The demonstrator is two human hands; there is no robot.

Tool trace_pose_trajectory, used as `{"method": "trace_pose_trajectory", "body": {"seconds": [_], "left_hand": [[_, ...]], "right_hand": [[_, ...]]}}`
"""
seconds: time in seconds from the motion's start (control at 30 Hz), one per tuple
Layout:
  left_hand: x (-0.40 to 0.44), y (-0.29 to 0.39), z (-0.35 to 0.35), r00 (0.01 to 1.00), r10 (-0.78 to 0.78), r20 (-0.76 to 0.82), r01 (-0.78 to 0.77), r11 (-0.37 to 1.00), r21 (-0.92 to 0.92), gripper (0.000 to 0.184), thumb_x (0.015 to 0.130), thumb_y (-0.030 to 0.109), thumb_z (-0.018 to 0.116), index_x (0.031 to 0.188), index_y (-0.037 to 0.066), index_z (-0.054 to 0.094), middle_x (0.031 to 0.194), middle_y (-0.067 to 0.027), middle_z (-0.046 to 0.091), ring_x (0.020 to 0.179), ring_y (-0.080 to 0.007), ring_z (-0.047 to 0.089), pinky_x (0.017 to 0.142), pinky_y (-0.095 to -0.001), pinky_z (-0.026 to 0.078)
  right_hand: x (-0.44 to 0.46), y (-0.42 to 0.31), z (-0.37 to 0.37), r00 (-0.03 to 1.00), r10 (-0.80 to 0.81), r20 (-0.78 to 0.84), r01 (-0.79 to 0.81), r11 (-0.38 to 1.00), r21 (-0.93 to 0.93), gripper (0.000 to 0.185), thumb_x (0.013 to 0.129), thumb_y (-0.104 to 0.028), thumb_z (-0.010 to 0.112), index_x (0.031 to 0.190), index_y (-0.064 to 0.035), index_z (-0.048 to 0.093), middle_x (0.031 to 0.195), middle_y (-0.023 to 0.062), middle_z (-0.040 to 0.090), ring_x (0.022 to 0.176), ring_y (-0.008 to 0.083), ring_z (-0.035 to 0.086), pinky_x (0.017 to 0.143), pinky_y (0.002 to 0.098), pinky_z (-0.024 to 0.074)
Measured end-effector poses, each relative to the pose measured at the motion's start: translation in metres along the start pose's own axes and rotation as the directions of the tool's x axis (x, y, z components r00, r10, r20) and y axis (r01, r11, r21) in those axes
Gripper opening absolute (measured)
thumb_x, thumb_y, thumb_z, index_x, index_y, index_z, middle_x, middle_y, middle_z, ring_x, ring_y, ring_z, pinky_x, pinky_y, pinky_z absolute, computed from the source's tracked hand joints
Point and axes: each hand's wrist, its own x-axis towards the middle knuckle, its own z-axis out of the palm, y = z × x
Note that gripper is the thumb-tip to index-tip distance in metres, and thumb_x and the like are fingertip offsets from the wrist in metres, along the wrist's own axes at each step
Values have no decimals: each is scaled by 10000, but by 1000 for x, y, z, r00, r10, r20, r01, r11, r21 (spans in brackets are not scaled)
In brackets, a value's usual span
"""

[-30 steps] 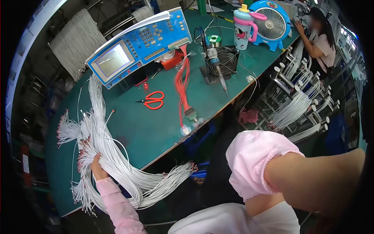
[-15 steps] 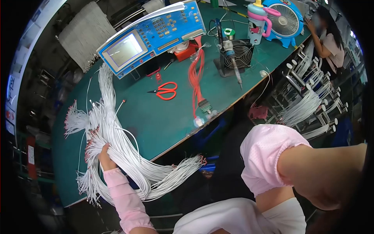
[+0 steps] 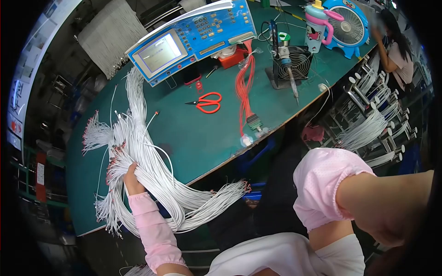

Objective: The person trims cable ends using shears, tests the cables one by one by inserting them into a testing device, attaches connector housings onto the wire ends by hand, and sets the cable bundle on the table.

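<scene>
A bundle of white cables [image 3: 154, 181] is gripped by the left hand [image 3: 134, 183]: the thumb is laid over the near strands, while the other fingers are hidden beneath. The bundle is thus held directly in the fingers, near its end, where reddish tips [image 3: 115, 158] are fanned out just beyond and to the left of the thumb. From the grip, the strands are curved towards the body and then away to the right, past the edge of the worktop [image 3: 193, 147]. More cable is spread beside and beyond the fingers.

To the right of the fingers and farther off, scissors [image 3: 199, 102] with red handles are laid flat, well apart from the hand. Beyond them a blue instrument [image 3: 202, 34] is stood, and farther right of the fingers red wires [image 3: 242, 85] are stretched down to a small connector [image 3: 254, 121].

The right arm [image 3: 322, 188] is bent, with a pink sleeve worn at the elbow; how the right fingers are set cannot be told, as that hand is out of view.
</scene>
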Motion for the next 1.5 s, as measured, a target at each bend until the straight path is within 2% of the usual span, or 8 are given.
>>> {"method": "trace_pose_trajectory", "body": {"seconds": [0.17, 0.27, 0.47, 1.03, 1.1, 1.13, 1.33, 1.5], "left_hand": [[-4, 1, 5, 998, 54, -33, -53, 998, 30, 375, 740, -20, 487, 1088, -134, 405, 1024, -230, 517, 888, -324, 563, 790, -386, 476], [-9, 2, 12, 999, 1, 35, 0, 999, -37, 377, 741, -20, 486, 1092, -132, 404, 1026, -228, 518, 885, -330, 564, 792, -395, 477], [-8, 2, 10, 999, 12, -32, -12, 1000, -1, 372, 741, -17, 496, 1080, -143, 407, 1014, -222, 523, 862, -330, 571, 779, -398, 480], [1, -1, -1, 998, -50, 23, 51, 997, -63, 401, 735, -17, 499, 1105, -132, 395, 1022, -218, 523, 884, -335, 565, 794, -408, 474], [3, -3, -5, 997, -41, 62, 42, 999, -18, 336, 759, 59, 490, 1057, -92, 454, 1017, -208, 545, 896, -315, 569, 813, -393, 467], [2, -5, -3, 996, 87, -35, -84, 994, 64, 327, 747, 38, 500, 1046, -90, 465, 989, -197, 556, 875, -303, 575, 801, -376, 471], [-2, -2, 5, 986, 168, -25, -167, 985, 33, 434, 714, -65, 487, 1135, -116, 393, 1066, -202, 508, 891, -309, 556, 811, -374, 453], [-2, -1, 1, 997, 72, -25, -71, 997, 12, 426, 705, -57, 495, 1117, -114, 397, 1037, -202, 519, 890, -309, 561, 774, -374, 477]], "right_hand": [[2, 2, -3, 1000, -8, 8, 8, 1000, 18, 211, 767, -58, 392, 569, -9, 448, 593, 94, 412, 520, 219, 427, 691, 422, 446], [3, 2, -1, 1000, -3, 27, 3, 1000, 26, 218, 769, -56, 385, 565, -9, 445, 589, 95, 408, 516, 220, 425, 692, 426, 446], [3, 3, -3, 1000, -7, 21, 7, 1000, 26, 232, 774, -52, 373, 556, -9, 440, 579, 96, 400, 509, 222, 421, 696, 433, 448], [9, -2, 4, 998, -35, 45, 34, 999, 26, 274, 788, -39, 336, 531, -10, 425, 553, 99, 379, 490, 228, 409, 706, 454, 451], [15, -6, 5, 997, -60, 50, 58, 998, 35, 279, 790, -38, 332, 528, -10, 423, 549, 99, 376, 487, 229, 408, 707, 456, 452], [16, -6, 3, 996, -77, 50, 74, 996, 54, 282, 791, -37, 329, 526, -10, 422, 548, 100, 375, 486, 229, 407, 708, 457, 452], [20, 7, -3, 989, -92, 115, 63, 971, 232, 297, 796, -33, 317, 517, -10, 417, 538, 101, 368, 479, 232, 403, 712, 465, 453], [18, 16, 9, 990, -127, 66, 82, 880, 468, 309, 800, -29, 306, 510, -11, 412, 531, 102, 361, 474, 233, 399, 715, 471, 454]]}}
